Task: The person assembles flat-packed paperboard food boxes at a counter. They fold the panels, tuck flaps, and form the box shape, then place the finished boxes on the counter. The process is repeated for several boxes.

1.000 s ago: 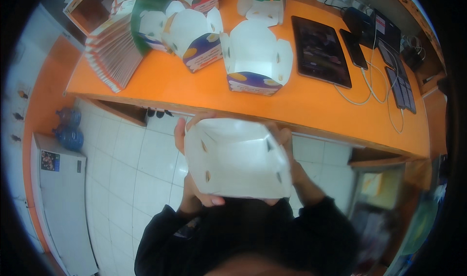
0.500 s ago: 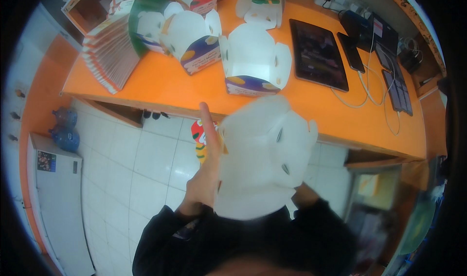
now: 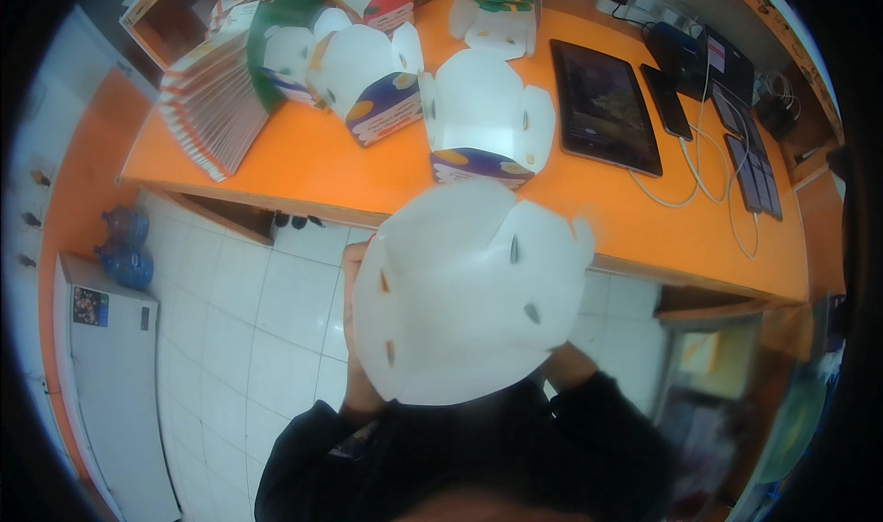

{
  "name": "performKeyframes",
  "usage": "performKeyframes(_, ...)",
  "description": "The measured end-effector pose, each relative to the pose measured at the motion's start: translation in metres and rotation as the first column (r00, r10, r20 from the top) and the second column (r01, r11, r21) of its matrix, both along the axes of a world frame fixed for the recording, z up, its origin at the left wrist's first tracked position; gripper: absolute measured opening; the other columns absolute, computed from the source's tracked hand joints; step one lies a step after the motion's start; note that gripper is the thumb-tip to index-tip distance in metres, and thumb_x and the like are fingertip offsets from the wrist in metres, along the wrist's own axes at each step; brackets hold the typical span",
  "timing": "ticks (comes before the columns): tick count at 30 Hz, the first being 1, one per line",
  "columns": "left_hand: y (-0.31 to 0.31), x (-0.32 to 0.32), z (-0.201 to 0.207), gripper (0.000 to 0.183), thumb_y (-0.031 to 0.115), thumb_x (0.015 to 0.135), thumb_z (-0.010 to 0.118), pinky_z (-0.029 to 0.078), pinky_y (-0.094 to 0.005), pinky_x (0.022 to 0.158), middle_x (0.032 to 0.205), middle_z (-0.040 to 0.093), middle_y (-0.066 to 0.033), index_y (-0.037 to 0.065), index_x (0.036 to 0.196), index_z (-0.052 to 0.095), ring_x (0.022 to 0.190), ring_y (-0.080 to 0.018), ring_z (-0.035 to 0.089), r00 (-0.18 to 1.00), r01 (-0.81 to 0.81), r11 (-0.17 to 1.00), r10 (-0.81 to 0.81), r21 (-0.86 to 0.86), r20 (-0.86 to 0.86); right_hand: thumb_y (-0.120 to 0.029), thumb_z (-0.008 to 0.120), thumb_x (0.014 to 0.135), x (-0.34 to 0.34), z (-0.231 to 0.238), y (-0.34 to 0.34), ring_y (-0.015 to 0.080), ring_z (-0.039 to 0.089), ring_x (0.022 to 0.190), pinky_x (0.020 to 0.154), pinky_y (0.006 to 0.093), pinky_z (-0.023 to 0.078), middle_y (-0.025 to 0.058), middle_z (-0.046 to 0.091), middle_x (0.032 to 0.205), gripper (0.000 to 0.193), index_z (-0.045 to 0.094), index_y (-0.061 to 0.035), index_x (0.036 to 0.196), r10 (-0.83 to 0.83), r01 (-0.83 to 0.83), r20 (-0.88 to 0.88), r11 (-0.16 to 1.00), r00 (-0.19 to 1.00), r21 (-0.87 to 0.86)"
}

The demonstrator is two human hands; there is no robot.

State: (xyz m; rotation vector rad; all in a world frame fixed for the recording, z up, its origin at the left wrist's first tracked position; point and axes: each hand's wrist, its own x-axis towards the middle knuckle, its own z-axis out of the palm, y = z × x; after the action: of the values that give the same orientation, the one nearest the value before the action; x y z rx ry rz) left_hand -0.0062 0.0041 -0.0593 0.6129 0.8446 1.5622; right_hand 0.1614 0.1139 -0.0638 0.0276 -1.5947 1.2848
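An opened white paper takeaway box (image 3: 451,310), its flaps spread and slotted, is held up in front of my chest, beyond the counter's near edge. My left hand (image 3: 354,310) presses along the box's left side, with most of its fingers hidden behind the flap. At the lower right corner my right hand (image 3: 570,366) holds the box from behind, its fingers out of sight. Just past it on the counter stands another opened box (image 3: 478,108) with a purple printed side. To its left is a similar purple and white box (image 3: 368,76).
The orange counter (image 3: 303,163) carries a fan of flat stacked cartons (image 3: 216,108), a red box (image 3: 386,2), and a row of nested green boxes (image 3: 501,7). A tablet (image 3: 604,108), phones (image 3: 664,99) and cables lie at right. Blue water bottles (image 3: 124,251) stand at left.
The box has turned and its left flap has swung outward to the left. My left hand's stretched finger has come down and moved behind that flap. My right hand stays nearly in place.
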Motion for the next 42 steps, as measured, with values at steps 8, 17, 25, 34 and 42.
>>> performKeyframes(8, 0.008, -0.009, -0.01, 0.104, 0.045, 0.063, 0.084, 0.05, -0.0376, 0.09, 0.131, 0.046, -0.0205, 0.0, 0.139, 0.028, 0.113, -0.0305, 0.055, 0.985, -0.057, 0.987, 0.08, -0.148, 0.153, -0.038, 0.092, 0.054, -0.012, -0.009, -0.003, 0.0348, 0.034, 0.128, 0.104, 0.0462, 0.03, 0.0229, 0.033, 0.135, 0.091, 0.034, -0.01, 0.118, 0.055, -0.056, -0.023, 0.998, 0.998, -0.01)
performKeyframes(17, 0.027, -0.016, -0.003, 0.085, 0.043, 0.069, 0.082, 0.053, -0.0346, 0.088, 0.122, 0.054, -0.0142, -0.002, 0.129, 0.041, 0.106, -0.027, 0.059, 0.966, -0.257, 0.966, 0.257, 0.026, 0.016, -0.036, 0.091, 0.056, -0.025, -0.007, -0.004, 0.0367, 0.033, 0.132, 0.106, 0.0477, 0.03, 0.0246, 0.032, 0.139, 0.091, 0.035, -0.0093, 0.122, 0.071, -0.071, 0.048, 0.997, 0.996, 0.007)
performKeyframes(25, 0.04, -0.028, -0.002, 0.091, 0.046, 0.069, 0.081, 0.051, -0.0364, 0.091, 0.127, 0.048, -0.0146, 0.001, 0.133, 0.035, 0.113, -0.0263, 0.053, 0.841, -0.381, 0.864, 0.472, 0.329, -0.264, -0.026, 0.083, 0.07, -0.024, 0.038, 0.019, 0.0364, 0.033, 0.135, 0.108, 0.0448, 0.033, 0.0205, 0.036, 0.144, 0.08, 0.043, -0.0079, 0.137, -0.328, 0.228, 0.348, 0.927, 0.878, 0.297)
performKeyframes(34, 0.054, -0.028, -0.012, 0.097, 0.049, 0.069, 0.08, 0.049, -0.0384, 0.096, 0.133, 0.042, -0.0149, 0.003, 0.137, 0.028, 0.122, -0.0256, 0.047, 0.54, -0.43, 0.649, 0.742, 0.627, -0.397, -0.007, 0.069, 0.084, -0.017, 0.052, 0.027, 0.0202, 0.058, 0.112, 0.085, 0.0309, 0.052, 0.0149, 0.049, 0.133, 0.054, 0.051, -0.007, 0.134, -0.319, 0.278, 0.487, 0.948, 0.813, 0.157)
performKeyframes(42, 0.046, -0.062, -0.03, 0.106, 0.049, 0.07, 0.08, 0.041, -0.0429, 0.105, 0.144, 0.027, -0.0166, 0.01, 0.143, 0.014, 0.133, -0.0277, 0.034, 0.285, -0.684, 0.44, 0.896, 0.582, -0.342, -0.003, 0.07, 0.08, 0.031, 0.04, 0.052, 0.0143, 0.058, 0.093, 0.074, 0.026, 0.049, 0.0115, 0.055, 0.119, 0.058, 0.048, -0.0069, 0.134, -0.618, 0.642, 0.332, 0.765, 0.713, 0.045)
